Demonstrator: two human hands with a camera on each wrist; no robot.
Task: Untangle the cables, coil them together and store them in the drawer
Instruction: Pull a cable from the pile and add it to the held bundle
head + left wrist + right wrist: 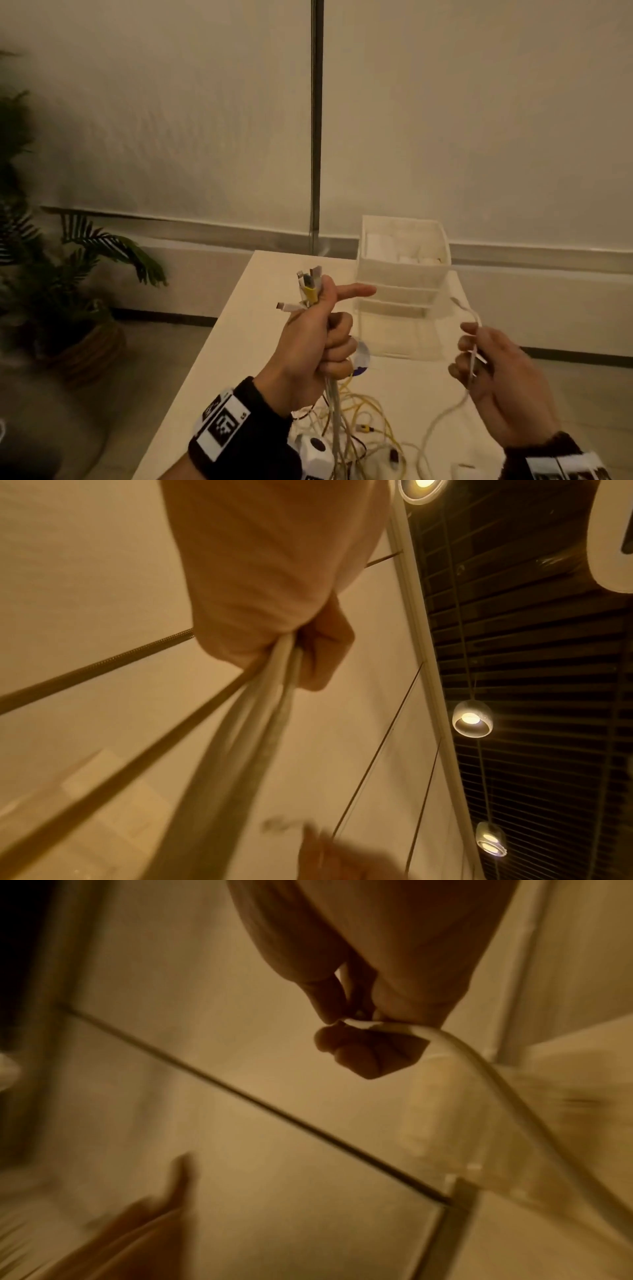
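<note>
My left hand [320,337] is raised above the table and grips a bundle of cables [333,404], white and yellow. Their plug ends [308,284] stick up out of the fist, and the forefinger points right. The left wrist view shows the cable bundle [260,702] running down from the closed fingers. My right hand [479,356] pinches a single white cable [471,313] near its end, off to the right. In the right wrist view, that white cable [462,1047] curves away from the fingertips. A tangle of loose cables [370,421] lies on the table below.
A white drawer unit [400,270] stands at the table's far side, its top tray holding white items. The white table [246,325] reaches to a curtain wall. A potted plant [68,274] sits on the floor at left. A small round disc [363,356] lies behind my left hand.
</note>
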